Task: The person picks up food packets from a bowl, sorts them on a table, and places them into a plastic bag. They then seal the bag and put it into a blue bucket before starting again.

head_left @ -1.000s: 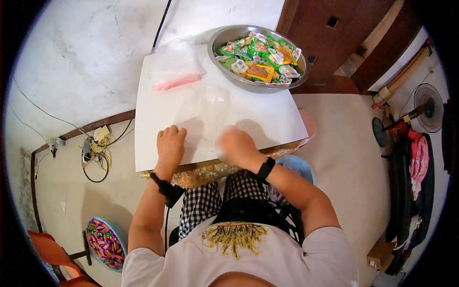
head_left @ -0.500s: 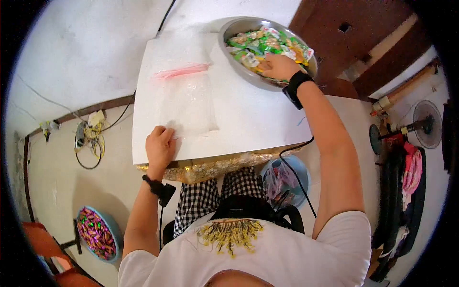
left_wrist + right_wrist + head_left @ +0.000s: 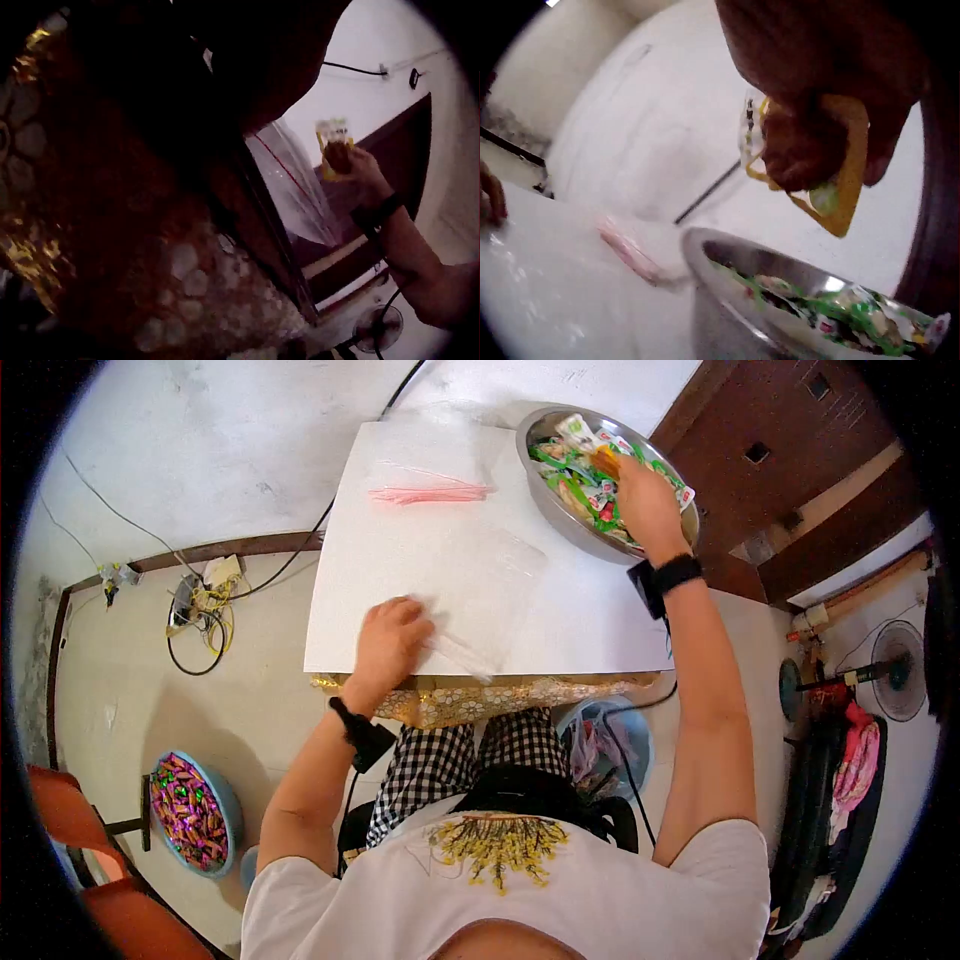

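In the head view my right hand (image 3: 648, 505) is raised over the steel bowl (image 3: 530, 475) at the back right. It pinches a yellow-edged snack packet (image 3: 849, 176) with brown contents, held above the rim in the right wrist view. Green and white snack packets (image 3: 855, 311) fill the bowl. Over the front of the white tabletop, my left hand (image 3: 393, 640) has its fingers curled at the edge of a clear plastic bag (image 3: 500, 595). In the left wrist view that bag (image 3: 289, 176) shows a red line, and the left hand is a dark shape above.
Clear plastic with pink edges (image 3: 430, 493) lies at the tabletop's back left. A blue tub of purple-wrapped pieces (image 3: 228, 815) stands on the floor at left. Another blue tub (image 3: 640, 745) with plastic bags sits by the right knee. A cable hangs from the right wrist.
My right hand went from the tabletop into the bowl and has come up with a snack packet. My left hand has shifted rightward, and the clear bag has turned and moved right.
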### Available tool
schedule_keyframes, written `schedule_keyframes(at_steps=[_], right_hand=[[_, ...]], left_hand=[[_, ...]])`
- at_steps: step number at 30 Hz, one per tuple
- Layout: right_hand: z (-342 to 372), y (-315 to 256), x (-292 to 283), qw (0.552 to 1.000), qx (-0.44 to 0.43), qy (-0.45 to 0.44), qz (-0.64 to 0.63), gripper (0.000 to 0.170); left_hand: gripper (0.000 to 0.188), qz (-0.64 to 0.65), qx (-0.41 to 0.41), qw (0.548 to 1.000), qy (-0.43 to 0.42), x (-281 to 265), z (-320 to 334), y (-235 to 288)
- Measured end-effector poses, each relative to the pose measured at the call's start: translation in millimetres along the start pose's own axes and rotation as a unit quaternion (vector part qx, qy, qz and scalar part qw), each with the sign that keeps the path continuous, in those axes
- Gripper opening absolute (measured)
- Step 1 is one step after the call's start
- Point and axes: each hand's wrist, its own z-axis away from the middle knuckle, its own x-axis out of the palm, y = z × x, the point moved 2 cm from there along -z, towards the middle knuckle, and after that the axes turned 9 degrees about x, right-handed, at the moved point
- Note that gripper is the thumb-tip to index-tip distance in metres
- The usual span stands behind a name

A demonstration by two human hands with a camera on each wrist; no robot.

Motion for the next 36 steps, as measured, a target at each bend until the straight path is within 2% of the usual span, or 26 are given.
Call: schedule_keyframes(at_steps=[1, 3, 5, 7, 9, 11, 14, 17, 19, 21, 23, 27, 29, 31, 34, 36], right_hand=[[12, -18, -8, 0.998, -0.031, 0.040, -0.037, 0.025], [31, -62, -6, 0.963, -0.148, 0.092, -0.204, 0.023], [47, -98, 14, 0.951, -0.214, 0.090, -0.205, 0.021], [55, -129, 42, 0.919, -0.269, -0.014, -0.286, 0.018], [65, -150, 66, 0.915, -0.330, 0.055, -0.226, 0.016], [66, -160, 110, 0.915, -0.314, 0.070, -0.241, 0.016], [69, -169, 116, 0.941, -0.290, 0.009, -0.175, 0.017], [76, -157, 125, 0.955, -0.270, -0.014, -0.118, 0.018], [74, -134, 110, 0.957, -0.256, -0.044, -0.129, 0.017], [67, -107, 80, 0.958, -0.240, -0.063, -0.144, 0.016], [56, -71, 41, 0.966, -0.187, -0.082, -0.156, 0.015], [15, 36, 27, 0.993, -0.026, -0.046, -0.102, 0.017], [-1, 96, 34, 0.992, -0.063, 0.031, -0.105, 0.019], [-19, 131, 37, 0.995, 0.018, -0.084, 0.045, 0.027], [-28, 165, 63, 0.991, 0.032, -0.094, 0.088, 0.035], [-34, 180, 76, 0.982, 0.054, -0.145, 0.106, 0.037]], left_hand=[[0.022, 0.031, -0.014, 0.999, -0.041, 5, -4, 10], [0.023, 0.051, 0.033, 0.998, -0.018, 15, -17, 32], [0.025, 0.070, 0.051, 0.996, -0.028, 27, -27, 49], [0.027, 0.085, 0.054, 0.995, -0.027, 32, -29, 55], [0.031, 0.106, 0.054, 0.993, -0.016, 37, -33, 58], [0.028, 0.106, 0.059, 0.993, 0.014, 44, -30, 56], [0.028, 0.096, 0.048, 0.994, -0.014, 41, -33, 59], [0.030, 0.095, 0.042, 0.994, -0.031, 38, -34, 59], [0.032, 0.087, 0.044, 0.995, -0.012, 38, -35, 61], [0.034, 0.084, 0.039, 0.995, -0.027, 36, -36, 63], [0.035, 0.074, 0.036, 0.996, -0.033, 36, -38, 64], [0.034, 0.073, 0.027, 0.996, -0.037, 35, -40, 66], [0.033, 0.072, 0.024, 0.996, -0.035, 37, -41, 66], [0.033, 0.071, 0.014, 0.997, -0.042, 35, -43, 68], [0.033, 0.071, 0.004, 0.997, -0.043, 33, -45, 69], [0.034, 0.073, 0.000, 0.996, -0.041, 33, -47, 69]])
